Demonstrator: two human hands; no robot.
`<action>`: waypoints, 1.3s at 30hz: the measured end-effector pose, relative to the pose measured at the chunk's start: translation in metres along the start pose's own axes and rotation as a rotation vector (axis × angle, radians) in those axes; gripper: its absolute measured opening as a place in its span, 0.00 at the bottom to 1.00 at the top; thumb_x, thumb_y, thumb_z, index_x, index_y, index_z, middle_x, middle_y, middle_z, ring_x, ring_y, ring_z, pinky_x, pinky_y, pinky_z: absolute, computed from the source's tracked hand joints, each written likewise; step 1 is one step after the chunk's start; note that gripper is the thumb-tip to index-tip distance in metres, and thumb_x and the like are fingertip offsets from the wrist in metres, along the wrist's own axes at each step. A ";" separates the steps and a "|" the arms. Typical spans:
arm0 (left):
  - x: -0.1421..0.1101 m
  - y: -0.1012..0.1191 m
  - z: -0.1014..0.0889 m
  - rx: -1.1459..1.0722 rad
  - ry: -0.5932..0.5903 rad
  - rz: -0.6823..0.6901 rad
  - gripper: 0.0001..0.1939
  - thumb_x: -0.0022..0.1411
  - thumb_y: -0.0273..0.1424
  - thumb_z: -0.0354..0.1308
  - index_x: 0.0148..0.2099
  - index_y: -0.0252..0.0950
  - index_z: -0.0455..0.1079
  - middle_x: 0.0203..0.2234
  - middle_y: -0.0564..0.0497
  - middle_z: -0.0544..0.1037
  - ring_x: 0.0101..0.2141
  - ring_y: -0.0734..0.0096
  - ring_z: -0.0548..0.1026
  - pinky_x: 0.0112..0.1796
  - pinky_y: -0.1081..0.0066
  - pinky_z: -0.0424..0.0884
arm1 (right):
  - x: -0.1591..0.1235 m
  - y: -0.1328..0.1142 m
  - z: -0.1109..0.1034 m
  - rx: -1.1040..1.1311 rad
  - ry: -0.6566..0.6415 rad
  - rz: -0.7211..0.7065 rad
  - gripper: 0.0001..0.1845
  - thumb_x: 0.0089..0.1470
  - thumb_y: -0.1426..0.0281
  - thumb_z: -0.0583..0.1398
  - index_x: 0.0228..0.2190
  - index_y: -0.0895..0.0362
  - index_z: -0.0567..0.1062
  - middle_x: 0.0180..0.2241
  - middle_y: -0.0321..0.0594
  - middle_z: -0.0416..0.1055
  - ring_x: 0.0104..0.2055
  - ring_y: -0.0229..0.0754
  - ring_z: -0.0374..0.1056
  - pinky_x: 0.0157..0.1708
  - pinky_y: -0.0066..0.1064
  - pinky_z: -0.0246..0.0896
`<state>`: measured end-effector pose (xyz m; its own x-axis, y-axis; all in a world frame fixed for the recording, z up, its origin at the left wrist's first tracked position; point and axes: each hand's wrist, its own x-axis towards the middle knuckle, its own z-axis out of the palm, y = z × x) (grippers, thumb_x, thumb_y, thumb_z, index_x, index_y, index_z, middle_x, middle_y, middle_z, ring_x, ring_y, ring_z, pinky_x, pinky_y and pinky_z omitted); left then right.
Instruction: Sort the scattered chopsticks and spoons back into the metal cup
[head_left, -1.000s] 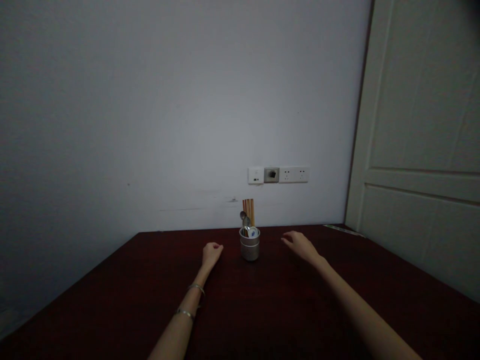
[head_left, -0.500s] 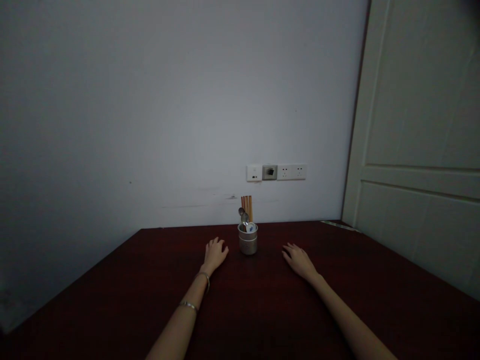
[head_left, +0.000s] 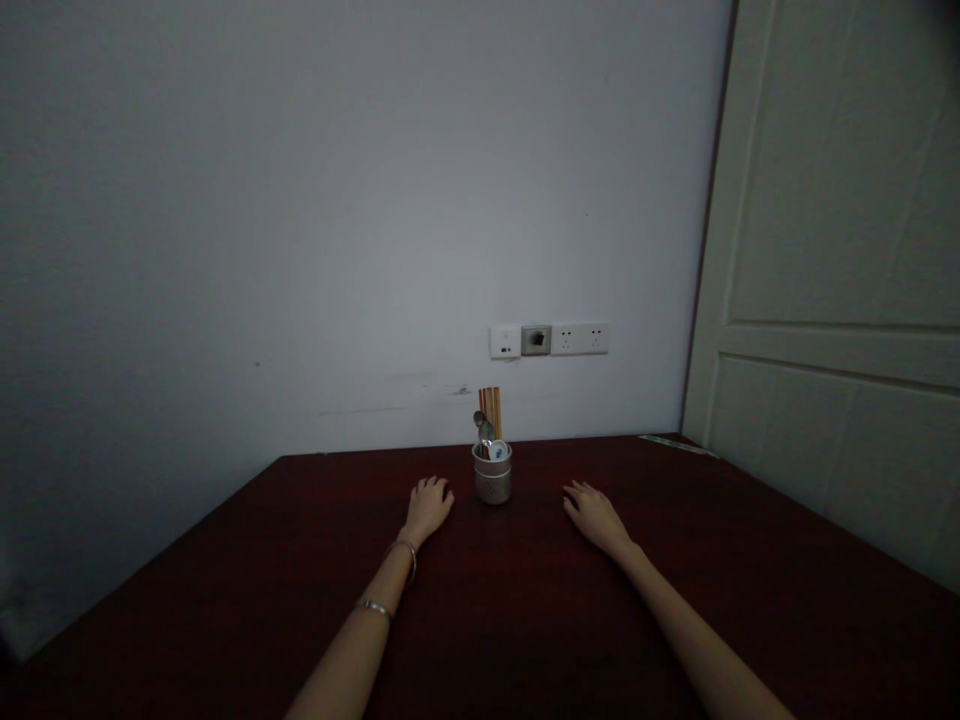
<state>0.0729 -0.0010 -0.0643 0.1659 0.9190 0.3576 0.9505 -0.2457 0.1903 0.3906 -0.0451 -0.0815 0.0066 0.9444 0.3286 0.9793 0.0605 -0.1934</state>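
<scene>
Between my hands, toward the back of the dark red table, stands a silver metal utensil holder. Wooden chopsticks rise from it, along with metal spoons and a white spoon with a blue mark. My left hand rests palm down just left of the holder, its fingers loosely apart, with two bracelets on that wrist and forearm. Farther off on the right side, my right hand lies palm down on the tabletop with fingers spread. Neither hand touches the holder.
A pale wall with a row of sockets runs behind the table. On the right stands a whitish panelled door. A thin flat strip lies at the table's back right corner.
The whole view has shifted very slightly, with the wall, sockets and holder a little higher and to the left. Both hands stay resting on the table.
</scene>
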 end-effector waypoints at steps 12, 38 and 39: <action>0.003 -0.002 0.004 -0.058 -0.001 -0.018 0.18 0.58 0.34 0.46 0.48 0.34 0.67 0.48 0.41 0.68 0.50 0.58 0.63 0.48 0.63 0.57 | -0.001 -0.001 0.000 0.015 0.012 0.017 0.23 0.54 0.66 0.47 0.48 0.60 0.69 0.53 0.49 0.62 0.56 0.49 0.54 0.53 0.40 0.48; 0.030 0.088 -0.010 -1.227 0.098 -0.126 0.33 0.42 0.28 0.66 0.50 0.32 0.58 0.47 0.40 0.69 0.46 0.64 0.69 0.47 0.66 0.63 | -0.003 -0.005 -0.005 0.010 0.031 0.032 0.22 0.54 0.65 0.47 0.46 0.59 0.71 0.51 0.48 0.64 0.55 0.48 0.56 0.52 0.38 0.49; 0.030 0.090 -0.011 -1.229 0.103 -0.149 0.32 0.42 0.28 0.66 0.50 0.32 0.59 0.46 0.40 0.70 0.46 0.64 0.69 0.47 0.65 0.63 | -0.004 -0.006 -0.006 0.010 0.031 0.034 0.22 0.54 0.65 0.47 0.46 0.59 0.71 0.51 0.48 0.64 0.55 0.48 0.56 0.52 0.38 0.49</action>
<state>0.1603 0.0012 -0.0260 0.0030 0.9479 0.3184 0.0729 -0.3178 0.9454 0.3862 -0.0507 -0.0765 0.0463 0.9356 0.3501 0.9763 0.0319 -0.2142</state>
